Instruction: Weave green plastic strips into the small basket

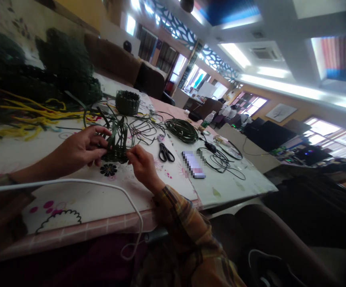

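A half-woven basket of dark green strips point(119, 139) stands on the patterned tablecloth, its loose strips sticking up and outward. My left hand point(86, 148) is at its left side, fingers bent and apart, the fingertips against the strips. On the right side, my right hand point(142, 163) pinches a strip near the basket's lower edge; the strip is mostly hidden by the fingers. Behind it sits a small finished-looking woven green basket point(127, 103). Black-handled scissors point(166, 152) lie to the right of my right hand.
A coil of green strip point(182, 130), a phone point(193, 164) and black cable point(220, 159) lie to the right. Yellow strips point(32, 111) and dark green bundles point(65, 63) fill the left. A white cable point(101, 181) crosses in front of my left forearm. A bottle point(208, 120) stands farther back.
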Demonstrator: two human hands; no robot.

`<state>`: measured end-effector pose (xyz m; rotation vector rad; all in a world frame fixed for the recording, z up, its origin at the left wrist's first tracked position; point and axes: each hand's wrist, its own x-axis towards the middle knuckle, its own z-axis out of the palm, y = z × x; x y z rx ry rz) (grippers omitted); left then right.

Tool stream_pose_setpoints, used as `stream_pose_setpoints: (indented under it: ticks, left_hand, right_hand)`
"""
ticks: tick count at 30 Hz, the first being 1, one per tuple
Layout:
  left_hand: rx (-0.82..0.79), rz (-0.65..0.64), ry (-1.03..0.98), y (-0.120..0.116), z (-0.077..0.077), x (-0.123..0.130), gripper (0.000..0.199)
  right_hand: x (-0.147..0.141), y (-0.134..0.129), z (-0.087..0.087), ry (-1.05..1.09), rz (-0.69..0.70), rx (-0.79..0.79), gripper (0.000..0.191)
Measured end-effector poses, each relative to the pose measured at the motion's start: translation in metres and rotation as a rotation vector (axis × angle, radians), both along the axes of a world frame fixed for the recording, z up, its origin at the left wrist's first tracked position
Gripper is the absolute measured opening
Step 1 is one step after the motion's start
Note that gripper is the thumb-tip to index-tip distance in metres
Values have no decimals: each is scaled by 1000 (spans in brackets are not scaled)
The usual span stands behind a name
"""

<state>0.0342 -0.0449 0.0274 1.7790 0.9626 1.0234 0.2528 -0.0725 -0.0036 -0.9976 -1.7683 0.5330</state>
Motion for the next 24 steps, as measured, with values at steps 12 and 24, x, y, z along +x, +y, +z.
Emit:
stream_pose_setpoints:
  ticks: [12,24]
  left_hand:
    - [-50,155,-72,-6,-1,14,75]
    - [57,251,118,-4,-1,17,46]
  right_hand:
    - [-3,-3,4,-18,-1,10,21]
    - [-7,-4,3,-3,3,-31,25]
